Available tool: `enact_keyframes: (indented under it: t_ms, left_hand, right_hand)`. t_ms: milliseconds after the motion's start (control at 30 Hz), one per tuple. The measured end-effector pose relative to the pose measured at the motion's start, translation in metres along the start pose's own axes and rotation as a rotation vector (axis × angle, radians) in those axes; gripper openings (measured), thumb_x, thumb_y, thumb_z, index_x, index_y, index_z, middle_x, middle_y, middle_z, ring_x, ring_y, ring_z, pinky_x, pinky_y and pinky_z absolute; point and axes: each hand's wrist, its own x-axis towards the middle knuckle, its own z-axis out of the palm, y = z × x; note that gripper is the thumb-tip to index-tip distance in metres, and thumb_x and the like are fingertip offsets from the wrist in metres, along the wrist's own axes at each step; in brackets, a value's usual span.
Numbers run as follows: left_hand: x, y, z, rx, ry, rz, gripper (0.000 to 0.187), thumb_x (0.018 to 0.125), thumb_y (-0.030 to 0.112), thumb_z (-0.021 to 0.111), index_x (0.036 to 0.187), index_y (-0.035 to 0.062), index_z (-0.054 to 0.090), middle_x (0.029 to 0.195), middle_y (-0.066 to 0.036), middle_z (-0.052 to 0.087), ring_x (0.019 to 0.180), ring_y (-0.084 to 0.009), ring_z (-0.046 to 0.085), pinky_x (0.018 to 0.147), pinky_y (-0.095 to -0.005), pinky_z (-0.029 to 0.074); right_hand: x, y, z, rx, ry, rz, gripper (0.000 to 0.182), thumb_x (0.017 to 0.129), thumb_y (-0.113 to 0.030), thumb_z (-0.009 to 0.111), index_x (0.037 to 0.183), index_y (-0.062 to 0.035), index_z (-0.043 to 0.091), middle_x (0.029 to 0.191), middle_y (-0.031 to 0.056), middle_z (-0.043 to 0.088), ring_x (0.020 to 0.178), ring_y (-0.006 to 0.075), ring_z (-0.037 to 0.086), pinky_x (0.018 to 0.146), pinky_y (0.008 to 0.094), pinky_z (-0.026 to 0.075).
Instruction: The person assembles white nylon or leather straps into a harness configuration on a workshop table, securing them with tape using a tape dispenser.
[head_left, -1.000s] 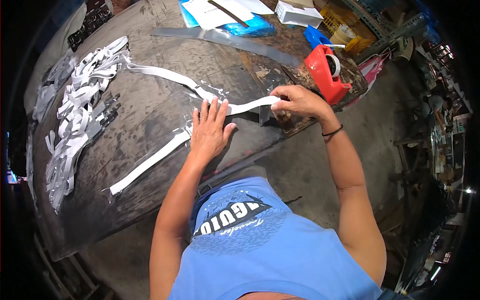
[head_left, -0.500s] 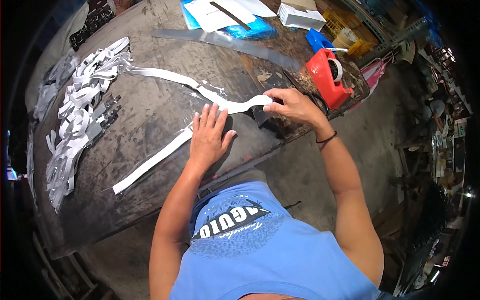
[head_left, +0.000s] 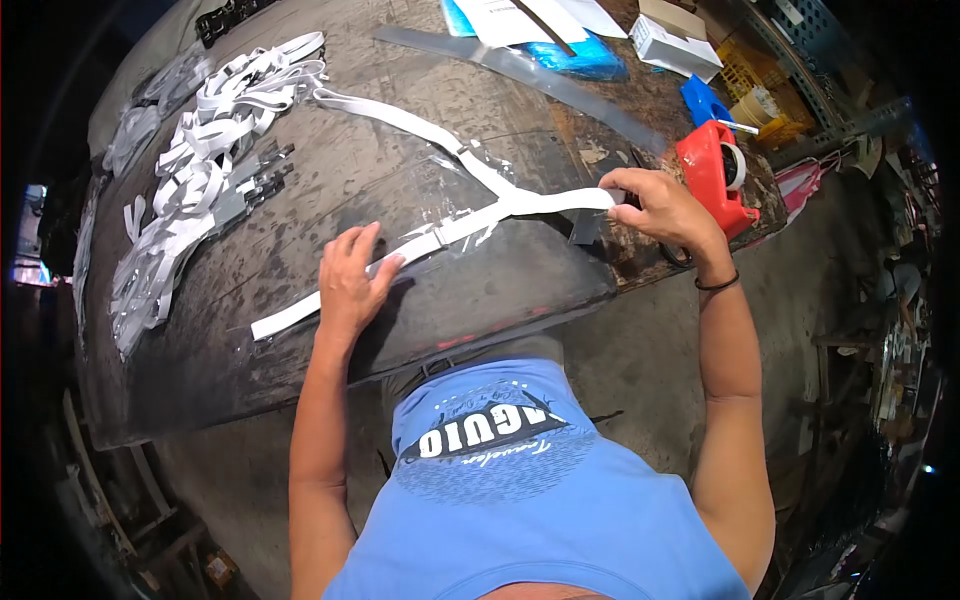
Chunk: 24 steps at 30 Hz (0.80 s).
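Worn worktable | right grip — pinching white strap | left grip — spread over it

The blue shirt reads "AGUIO" and "Traveler".

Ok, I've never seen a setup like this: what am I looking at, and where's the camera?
There's no machine here: these are a person's two bare hands, seen from a camera worn on the head, looking forward and down. On the dark table lies a Y-shaped white strap. The right hand holds one end between thumb and fingers; the left hand is over a lower branch, though contact is unclear. More white straps are heaped left; a red tape dispenser sits right.
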Motion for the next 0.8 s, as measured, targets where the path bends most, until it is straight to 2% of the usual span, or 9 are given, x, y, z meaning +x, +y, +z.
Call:
enact_keyframes:
  t_ms: [33,167,200,367,500,567,633,700,800]
  left_hand:
    - [-0.006,-0.008,-0.003,0.025,0.029,-0.034,0.046,0.083,0.033,0.072,0.12,0.0059,0.063,0.115,-0.015,0.06,0.104,-0.0334,0.055,0.091,-0.0421,0.044]
    - [-0.021,-0.026,-0.008,0.12,0.049,-0.091,0.033,0.089,0.031,0.067,0.111,0.0059,0.068,0.103,-0.012,0.061,0.097,-0.0307,0.055,0.086,-0.0407,0.044]
    - [-0.022,-0.028,-0.006,0.129,0.103,-0.047,0.029,0.088,0.03,0.067,0.106,0.0069,0.069,0.098,-0.01,0.06,0.091,-0.0295,0.055,0.082,-0.0399,0.044]
    - [-0.02,-0.033,-0.005,0.095,0.105,-0.038,0.028,0.086,0.03,0.07,0.103,0.0085,0.069,0.093,-0.008,0.059,0.089,-0.0283,0.055,0.08,-0.0397,0.044]
    - [-0.022,-0.032,-0.005,0.111,0.117,-0.032,0.027,0.086,0.03,0.07,0.102,0.0086,0.069,0.093,-0.008,0.06,0.089,-0.0284,0.056,0.08,-0.0396,0.044]
    - [-0.024,-0.03,-0.004,0.106,0.126,-0.017,0.025,0.086,0.028,0.071,0.101,0.0082,0.069,0.093,-0.008,0.06,0.088,-0.0285,0.056,0.079,-0.0398,0.044]
    - [-0.023,-0.03,-0.006,0.104,0.126,-0.013,0.023,0.085,0.026,0.071,0.1,0.0079,0.068,0.094,-0.009,0.06,0.089,-0.0288,0.056,0.079,-0.0399,0.044]
    - [-0.023,-0.03,-0.008,0.102,0.132,0.006,0.022,0.085,0.024,0.071,0.1,0.0077,0.068,0.093,-0.009,0.06,0.089,-0.029,0.056,0.079,-0.0399,0.044]
    - [-0.022,-0.029,-0.01,0.102,0.146,0.025,0.027,0.084,0.024,0.071,0.105,0.0071,0.067,0.099,-0.009,0.061,0.094,-0.0291,0.056,0.082,-0.0397,0.043]
  right_hand:
    - [0.003,-0.006,0.0,0.073,-0.038,0.034,0.031,0.081,-0.016,0.068,0.108,-0.0007,0.062,0.091,0.0173,0.067,0.08,0.0322,0.065,0.073,0.0401,0.051]
    - [0.016,-0.023,0.001,0.252,-0.044,0.061,0.034,0.084,-0.017,0.068,0.111,0.0021,0.061,0.079,0.0105,0.064,0.07,0.0195,0.06,0.066,0.0329,0.049]
    - [0.018,-0.023,0.003,0.381,-0.034,0.053,0.034,0.087,-0.019,0.067,0.113,0.0026,0.061,0.075,0.0041,0.06,0.066,0.0106,0.054,0.06,0.0275,0.045]
    - [0.012,-0.028,0.0,0.647,-0.033,0.251,0.033,0.091,-0.022,0.065,0.114,0.0002,0.061,0.075,-0.0021,0.056,0.064,0.0026,0.047,0.053,0.0217,0.037]
    - [-0.006,-0.007,0.009,0.567,-0.158,0.328,0.029,0.09,-0.019,0.064,0.112,0.0004,0.06,0.083,0.0006,0.058,0.066,0.0061,0.052,0.057,0.0233,0.043]
    - [-0.014,0.017,0.018,0.243,-0.158,0.244,0.029,0.088,-0.018,0.064,0.11,0.0014,0.061,0.085,0.0048,0.062,0.074,0.0127,0.058,0.066,0.0293,0.047]
    - [-0.022,0.033,0.025,0.073,-0.201,0.169,0.032,0.084,-0.023,0.065,0.107,-0.0008,0.064,0.09,0.0151,0.065,0.082,0.0256,0.063,0.075,0.0358,0.049]
    - [-0.027,0.041,0.033,-0.127,-0.194,0.189,0.043,0.083,-0.038,0.063,0.11,-0.0042,0.065,0.094,0.0178,0.067,0.09,0.0358,0.064,0.081,0.0445,0.05]
    - [-0.014,0.037,0.027,-0.096,-0.04,0.199,0.04,0.083,-0.035,0.065,0.108,-0.004,0.066,0.099,0.0185,0.065,0.097,0.0358,0.062,0.085,0.0439,0.049]
